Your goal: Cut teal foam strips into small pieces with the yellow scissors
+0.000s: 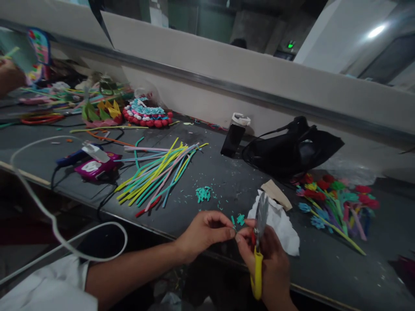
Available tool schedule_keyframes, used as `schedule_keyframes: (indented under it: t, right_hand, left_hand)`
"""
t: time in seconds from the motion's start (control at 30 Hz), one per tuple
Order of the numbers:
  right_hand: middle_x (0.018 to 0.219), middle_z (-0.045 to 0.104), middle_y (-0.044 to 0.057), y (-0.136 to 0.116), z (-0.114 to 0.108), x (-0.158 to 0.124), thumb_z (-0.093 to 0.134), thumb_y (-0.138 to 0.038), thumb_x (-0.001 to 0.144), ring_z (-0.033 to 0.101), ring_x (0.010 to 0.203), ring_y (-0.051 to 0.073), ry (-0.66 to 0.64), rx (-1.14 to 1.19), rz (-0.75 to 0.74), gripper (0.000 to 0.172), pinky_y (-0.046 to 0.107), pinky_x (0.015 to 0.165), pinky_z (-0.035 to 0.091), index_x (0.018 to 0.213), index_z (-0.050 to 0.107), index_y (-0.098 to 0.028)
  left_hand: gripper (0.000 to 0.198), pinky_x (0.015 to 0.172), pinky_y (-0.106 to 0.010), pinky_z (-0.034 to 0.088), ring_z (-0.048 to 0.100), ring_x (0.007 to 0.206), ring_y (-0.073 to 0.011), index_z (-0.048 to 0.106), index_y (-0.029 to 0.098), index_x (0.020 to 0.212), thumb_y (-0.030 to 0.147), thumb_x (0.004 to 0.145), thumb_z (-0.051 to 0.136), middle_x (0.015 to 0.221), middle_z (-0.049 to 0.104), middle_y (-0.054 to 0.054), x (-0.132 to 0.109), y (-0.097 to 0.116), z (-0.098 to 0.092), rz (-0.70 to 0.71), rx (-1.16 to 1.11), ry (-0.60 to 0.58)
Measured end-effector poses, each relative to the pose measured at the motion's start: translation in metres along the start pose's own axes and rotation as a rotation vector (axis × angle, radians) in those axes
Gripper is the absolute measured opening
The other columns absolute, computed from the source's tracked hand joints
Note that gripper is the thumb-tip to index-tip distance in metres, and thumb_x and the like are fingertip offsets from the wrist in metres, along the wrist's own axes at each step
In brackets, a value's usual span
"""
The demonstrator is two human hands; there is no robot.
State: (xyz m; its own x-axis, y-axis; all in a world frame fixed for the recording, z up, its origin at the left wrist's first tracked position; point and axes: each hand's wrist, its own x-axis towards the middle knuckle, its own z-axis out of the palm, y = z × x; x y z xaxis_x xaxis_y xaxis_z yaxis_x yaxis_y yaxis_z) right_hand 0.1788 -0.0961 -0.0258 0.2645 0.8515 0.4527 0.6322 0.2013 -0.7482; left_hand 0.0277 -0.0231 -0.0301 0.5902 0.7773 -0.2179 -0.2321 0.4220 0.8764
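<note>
Close to the table's front edge, my left hand [207,231] pinches a short green pipe cleaner piece [233,221] between thumb and fingertips. My right hand [270,255] holds yellow-handled scissors [258,265], blades pointing up and away from me. Its thumb and finger meet the left fingertips at the green piece; whether they also grip it I cannot tell. Just beyond the fingers lies a small green cluster [240,219]. A larger pile of cut green bits [203,194] is further left, with loose scraps scattered round it.
Long coloured pipe cleaners [162,172] lie at centre left. A purple packet [97,166] and white cable [48,211] are left of them. White tissue [279,224], a phone [232,140], a black bag [292,149] and pipe cleaner flowers [337,201] are rightward. Another person's hand [11,75] shows far left.
</note>
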Motion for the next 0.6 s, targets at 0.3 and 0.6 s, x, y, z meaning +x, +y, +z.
schedule_keyframes:
  t: [0.3, 0.6]
  right_hand:
    - [0.074, 0.07, -0.001, 0.0036, -0.0011, 0.0022, 0.065, -0.027, 0.08, 0.068, 0.06, 0.013, -0.082, 0.031, 0.071, 0.026, 0.021, 0.059, 0.056, 0.104, 0.058, -0.022]
    - [0.07, 0.063, -0.003, 0.0011, 0.0017, 0.0049, 0.072, -0.033, 0.075, 0.057, 0.048, 0.01, -0.151, 0.377, 0.394, 0.04, 0.019, 0.044, 0.047, 0.109, 0.053, -0.021]
  left_hand:
    - [0.031, 0.057, -0.021, 0.034, 0.042, 0.056, -0.0072, 0.065, 0.012, 0.069, 0.038, 0.062, 0.081, 0.058, 0.053, 0.003, -0.0007, 0.0054, 0.002, 0.041, 0.05, 0.014]
    - [0.022, 0.059, -0.021, 0.034, 0.041, 0.06, -0.008, 0.062, 0.012, 0.07, 0.029, 0.067, 0.075, 0.063, 0.051, 0.003, -0.0014, 0.0039, 0.0019, 0.089, 0.127, 0.007]
